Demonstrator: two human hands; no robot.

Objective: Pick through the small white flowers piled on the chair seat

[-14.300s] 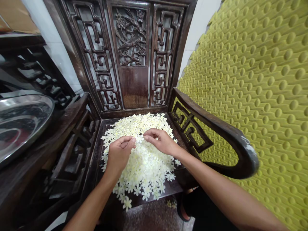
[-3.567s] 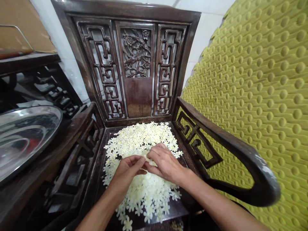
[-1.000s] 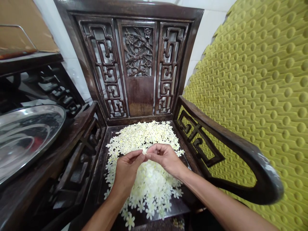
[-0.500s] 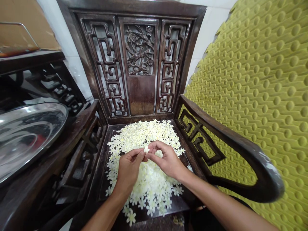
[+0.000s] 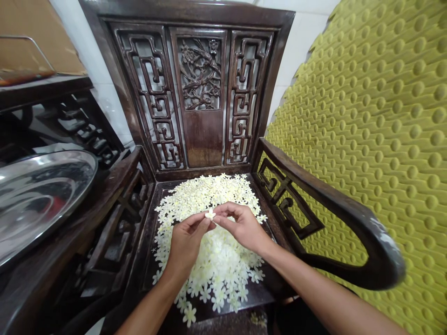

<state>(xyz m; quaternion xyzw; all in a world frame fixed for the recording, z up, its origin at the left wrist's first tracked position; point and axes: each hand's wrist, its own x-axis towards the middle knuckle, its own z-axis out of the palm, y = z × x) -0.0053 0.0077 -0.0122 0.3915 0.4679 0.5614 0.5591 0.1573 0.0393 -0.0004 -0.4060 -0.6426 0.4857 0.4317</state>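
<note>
A small white flower (image 5: 210,214) is pinched between the fingertips of both hands, above the chair seat. My left hand (image 5: 190,235) comes in from the lower left, thumb and forefinger closed at the flower's left side. From the right, my right hand (image 5: 242,228) grips the same flower with its thumb and fingertips. Beneath and around both hands spreads a pile of white flowers (image 5: 218,270) with pale yellow centres, loose on the dark wooden seat (image 5: 148,274). The fingers hide the lower part of the held flower.
The chair's carved backrest (image 5: 204,132) rises behind the pile, with a left armrest (image 5: 104,204) and a curved right armrest (image 5: 328,200) on either side. A round metal tray (image 5: 80,174) is at the left. A yellow-green textured panel (image 5: 394,139) stands at the right.
The held flower has turned so its petals face up more, and it has moved very slightly left. Both hands keep nearly the same place; the view has shifted a little.
</note>
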